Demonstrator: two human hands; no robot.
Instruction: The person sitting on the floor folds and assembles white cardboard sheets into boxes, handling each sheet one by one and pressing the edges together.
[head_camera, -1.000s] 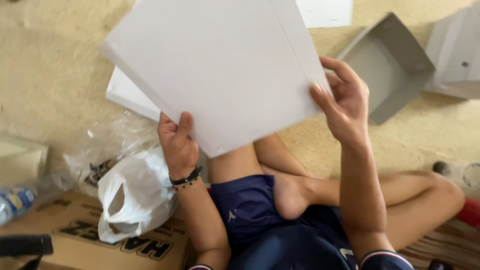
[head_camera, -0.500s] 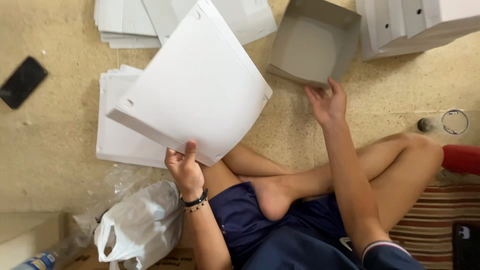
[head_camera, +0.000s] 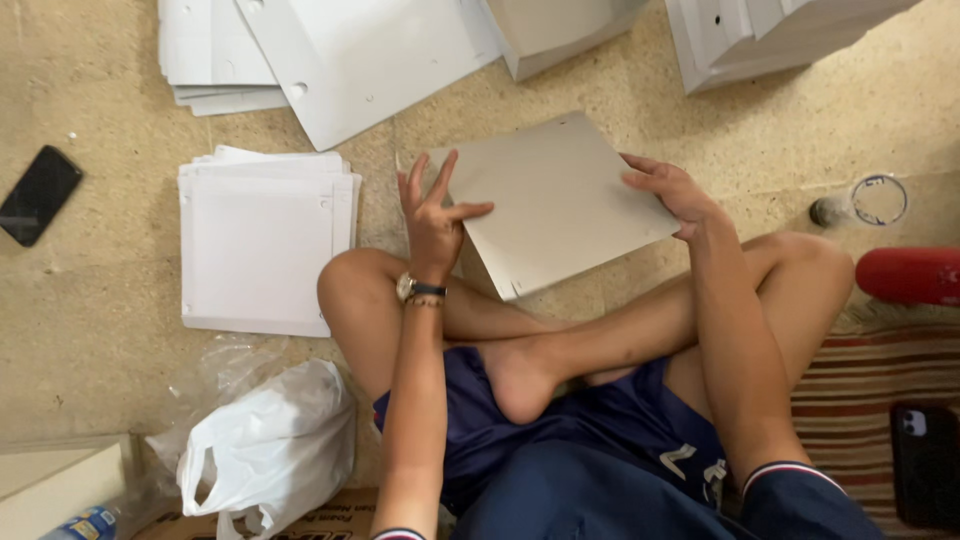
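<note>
Speckled beige floor is filling the view, with a person sitting cross-legged on it. A flat grey-white cardboard sheet is lying tilted just beyond the knees, its near edge raised over the shins. The left hand, wearing a wristwatch, is resting on the sheet's left edge with fingers spread loose and the thumb lying across the surface, gripping nothing. The right hand is pressing on the sheet's right corner, fingers bent over the edge, loosely pinching it. A neat stack of white sheets is lying just left of the left knee, and more white sheets are fanning out along the far edge of the floor. A black phone is lying near the left edge. A white plastic bag is slumping beside the left thigh. A roll of clear tape is sitting by the right knee, near a striped rug.
</note>
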